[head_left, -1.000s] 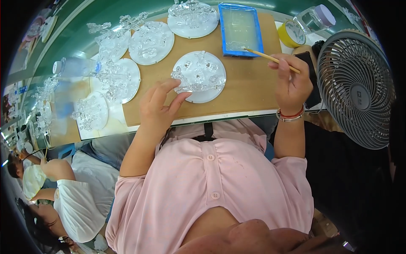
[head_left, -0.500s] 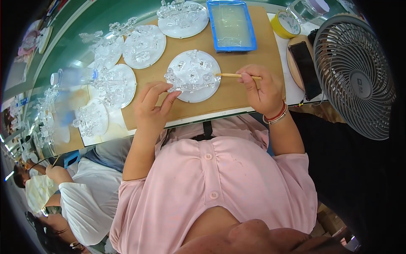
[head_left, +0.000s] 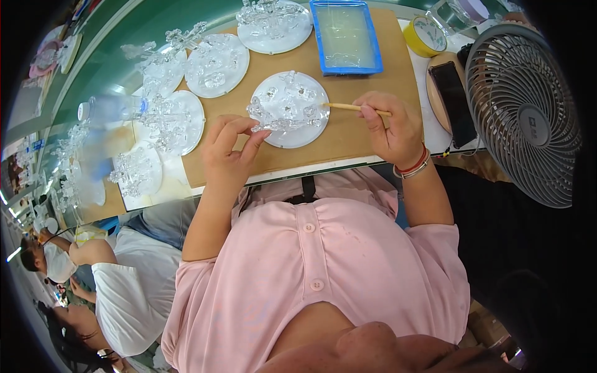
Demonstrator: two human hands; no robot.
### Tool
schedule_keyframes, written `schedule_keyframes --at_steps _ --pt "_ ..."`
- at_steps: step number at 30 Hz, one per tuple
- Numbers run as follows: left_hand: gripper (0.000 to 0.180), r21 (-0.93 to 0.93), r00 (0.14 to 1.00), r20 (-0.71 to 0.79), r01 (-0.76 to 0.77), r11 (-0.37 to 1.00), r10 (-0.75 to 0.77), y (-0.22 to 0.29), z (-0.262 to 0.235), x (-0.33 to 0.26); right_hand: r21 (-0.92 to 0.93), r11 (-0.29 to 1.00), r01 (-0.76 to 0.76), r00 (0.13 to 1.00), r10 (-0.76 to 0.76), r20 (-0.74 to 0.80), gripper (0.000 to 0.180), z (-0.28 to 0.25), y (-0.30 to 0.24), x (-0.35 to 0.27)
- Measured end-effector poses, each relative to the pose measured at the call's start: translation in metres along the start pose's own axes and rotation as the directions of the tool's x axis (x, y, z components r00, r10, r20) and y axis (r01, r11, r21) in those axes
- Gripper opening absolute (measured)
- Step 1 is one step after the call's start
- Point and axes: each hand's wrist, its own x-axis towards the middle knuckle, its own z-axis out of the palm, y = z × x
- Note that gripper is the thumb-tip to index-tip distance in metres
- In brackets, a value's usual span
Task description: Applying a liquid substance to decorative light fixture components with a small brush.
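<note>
My left hand [head_left: 229,148] pinches the left end of a long clear plastic piece [head_left: 287,124] between thumb and fingers. That piece lies across the near part of a round white disc [head_left: 305,138], which bears several other clear, lumpy pieces. In my right hand [head_left: 396,129] is a thin wooden stick [head_left: 346,107], held like a pen. Its tip points left at the disc's right edge; whether it touches anything there, I cannot tell. The disc rests on a brown board [head_left: 360,143].
A blue tray [head_left: 379,53] of pale, clear stuff stands behind the disc. More discs [head_left: 216,65] with clear pieces crowd the left. At right are yellow tape [head_left: 425,37], a phone [head_left: 453,105] and a grey fan [head_left: 522,118]. A person [head_left: 134,292] sits at my left.
The view has shifted slightly, so the table's things sit a bit further right. Both hands keep their grips, and the stick's tip stays by the disc's right edge.
</note>
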Motion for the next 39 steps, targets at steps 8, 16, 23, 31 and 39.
schedule_keyframes --at_steps 8,16,23,31,39 --pt "0.025 -0.046 1.000 -0.017 0.014 0.999 -0.015 -0.004 0.000 -0.002 -0.041 0.992 0.118 0.981 -0.110 0.161 0.010 -0.006 -0.008 0.002" --pt "0.024 -0.082 1.000 -0.016 0.010 0.997 -0.011 -0.004 0.003 -0.004 -0.082 0.976 0.202 0.974 -0.192 0.118 0.010 -0.004 -0.004 0.004" --pt "0.024 -0.076 1.000 -0.029 0.006 0.997 -0.008 -0.003 0.004 -0.007 -0.082 0.975 0.206 0.960 -0.186 0.211 0.011 -0.011 -0.010 -0.005" --pt "0.024 -0.080 0.999 -0.039 0.019 0.997 -0.022 -0.002 0.004 -0.008 -0.068 0.955 0.288 0.931 -0.263 0.252 0.012 -0.006 -0.011 0.010" --pt "0.022 -0.089 0.997 -0.074 -0.010 0.996 0.003 0.000 0.008 -0.011 -0.061 0.956 0.287 0.912 -0.253 0.322 0.009 -0.013 -0.016 0.006"
